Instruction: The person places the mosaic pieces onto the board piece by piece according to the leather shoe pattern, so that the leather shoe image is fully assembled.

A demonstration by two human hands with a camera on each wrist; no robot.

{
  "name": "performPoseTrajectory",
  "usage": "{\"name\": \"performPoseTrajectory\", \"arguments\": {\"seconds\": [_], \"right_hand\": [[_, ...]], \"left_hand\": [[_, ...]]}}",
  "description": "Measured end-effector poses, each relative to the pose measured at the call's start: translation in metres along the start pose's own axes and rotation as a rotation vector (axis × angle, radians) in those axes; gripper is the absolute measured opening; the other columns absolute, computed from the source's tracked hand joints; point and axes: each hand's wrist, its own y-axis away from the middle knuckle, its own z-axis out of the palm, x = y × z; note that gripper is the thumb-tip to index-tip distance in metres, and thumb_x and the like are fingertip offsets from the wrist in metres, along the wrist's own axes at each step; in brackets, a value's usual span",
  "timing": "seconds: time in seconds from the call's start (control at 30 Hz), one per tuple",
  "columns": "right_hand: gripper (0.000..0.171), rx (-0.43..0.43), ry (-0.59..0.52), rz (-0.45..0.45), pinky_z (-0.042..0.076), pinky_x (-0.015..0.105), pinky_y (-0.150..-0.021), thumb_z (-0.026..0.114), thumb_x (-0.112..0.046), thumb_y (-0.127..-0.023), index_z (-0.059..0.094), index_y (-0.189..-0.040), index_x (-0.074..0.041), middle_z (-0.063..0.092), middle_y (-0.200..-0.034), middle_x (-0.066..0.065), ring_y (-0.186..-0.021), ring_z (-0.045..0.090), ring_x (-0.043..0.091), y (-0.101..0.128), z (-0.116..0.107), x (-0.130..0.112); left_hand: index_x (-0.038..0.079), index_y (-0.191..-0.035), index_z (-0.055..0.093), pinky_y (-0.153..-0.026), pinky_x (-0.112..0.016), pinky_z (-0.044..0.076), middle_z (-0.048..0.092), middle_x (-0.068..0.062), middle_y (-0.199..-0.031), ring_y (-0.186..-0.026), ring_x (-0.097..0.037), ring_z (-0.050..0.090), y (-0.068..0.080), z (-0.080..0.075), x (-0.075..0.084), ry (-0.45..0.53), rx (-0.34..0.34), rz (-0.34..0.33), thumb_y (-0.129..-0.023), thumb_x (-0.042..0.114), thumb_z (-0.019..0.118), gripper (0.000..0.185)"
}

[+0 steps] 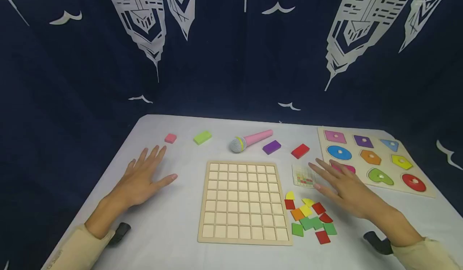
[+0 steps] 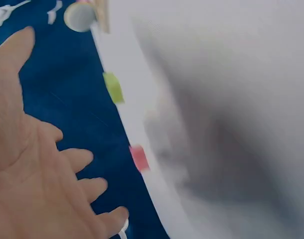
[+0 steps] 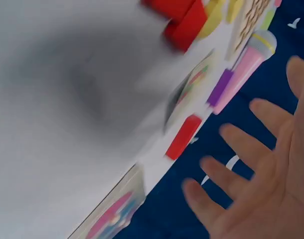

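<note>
My left hand (image 1: 139, 183) is held over the left side of the white table with its fingers spread, gripping nothing. The pink block (image 1: 170, 138) lies just beyond its fingertips and also shows in the left wrist view (image 2: 139, 158). Over the right side is my right hand (image 1: 349, 191), fingers extended and holding nothing. A small pattern card (image 1: 303, 176) lies beside its fingertips. Flat coloured pieces (image 1: 306, 223), several in red, green, yellow and orange, are scattered to its left. Between the hands lies a wooden grid board (image 1: 244, 201) with bare squares.
A pink toy microphone (image 1: 257, 137) lies behind the grid board. Near it are a light green block (image 1: 202, 137), a purple block (image 1: 271, 147) and a red block (image 1: 300, 151). A shape puzzle board (image 1: 388, 167) occupies the right rear. A dark blue patterned curtain (image 1: 231, 69) hangs behind.
</note>
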Motion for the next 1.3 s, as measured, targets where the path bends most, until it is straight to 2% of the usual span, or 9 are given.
{"name": "performPoseTrajectory", "arguments": {"seconds": [0.13, 0.27, 0.37, 0.53, 0.83, 1.03, 1.3], "right_hand": [[0.065, -0.074, -0.108, -0.065, 0.036, 0.073, -0.102, 0.057, -0.055, -0.097, 0.043, -0.153, -0.025, 0.044, -0.156, 0.013, -0.141, 0.035, 0.045, -0.003, 0.003, -0.017], [0.066, -0.156, -0.268, -0.116, 0.041, 0.066, -0.104, 0.062, -0.054, -0.094, 0.053, -0.145, -0.014, 0.054, -0.147, 0.011, -0.137, 0.044, 0.041, -0.009, 0.004, -0.029], [0.065, -0.182, -0.318, -0.145, 0.044, 0.062, -0.103, 0.068, -0.051, -0.091, 0.057, -0.140, -0.010, 0.060, -0.140, 0.011, -0.132, 0.051, 0.039, -0.015, 0.006, -0.032], [0.055, -0.202, -0.322, -0.146, 0.049, 0.058, -0.101, 0.078, -0.039, -0.086, 0.065, -0.132, -0.012, 0.065, -0.132, 0.008, -0.125, 0.056, 0.035, -0.025, 0.010, -0.033], [0.039, -0.187, -0.256, -0.066, 0.055, 0.049, -0.095, 0.085, -0.019, -0.078, 0.072, -0.116, -0.020, 0.065, -0.123, 0.003, -0.116, 0.056, 0.027, -0.033, 0.014, -0.043], [0.039, -0.169, -0.224, -0.047, 0.056, 0.047, -0.094, 0.086, -0.021, -0.078, 0.072, -0.114, -0.022, 0.064, -0.121, 0.001, -0.114, 0.055, 0.025, -0.033, 0.016, -0.047], [0.034, -0.164, -0.175, -0.014, 0.058, 0.042, -0.086, 0.087, -0.023, -0.076, 0.073, -0.107, -0.026, 0.064, -0.118, 0.000, -0.109, 0.055, 0.023, -0.034, 0.019, -0.051]], "left_hand": [[0.016, -0.163, 0.007, -0.116, -0.071, 0.006, 0.010, -0.014, -0.169, -0.153, -0.047, 0.002, -0.003, 0.008, 0.016, 0.143, -0.068, 0.040, -0.086, 0.071, 0.060, 0.108], [0.017, -0.163, 0.008, -0.118, -0.070, 0.008, 0.012, -0.010, -0.169, -0.154, -0.045, 0.003, -0.006, 0.019, 0.031, 0.277, -0.158, 0.085, -0.078, 0.058, 0.079, 0.118], [0.018, -0.163, 0.009, -0.118, -0.069, 0.009, 0.012, -0.008, -0.169, -0.154, -0.043, 0.004, -0.009, 0.029, 0.041, 0.323, -0.215, 0.093, -0.072, 0.052, 0.086, 0.124], [0.012, -0.162, 0.011, -0.118, -0.070, 0.005, 0.015, -0.018, -0.167, -0.153, -0.047, 0.003, -0.015, 0.040, 0.053, 0.309, -0.278, 0.134, -0.065, 0.052, 0.090, 0.132], [0.009, -0.161, 0.019, -0.114, -0.076, 0.001, 0.012, -0.025, -0.166, -0.152, -0.050, -0.002, -0.017, 0.037, 0.064, 0.221, -0.330, 0.150, -0.063, 0.049, 0.092, 0.128], [0.011, -0.160, 0.025, -0.113, -0.076, -0.001, 0.008, -0.026, -0.166, -0.152, -0.050, -0.005, -0.017, 0.039, 0.063, 0.197, -0.362, 0.155, -0.065, 0.050, 0.090, 0.121], [0.012, -0.161, 0.020, -0.113, -0.076, -0.005, 0.003, -0.024, -0.167, -0.152, -0.048, -0.011, -0.018, 0.041, 0.059, 0.206, -0.388, 0.164, -0.068, 0.052, 0.088, 0.122]]}}
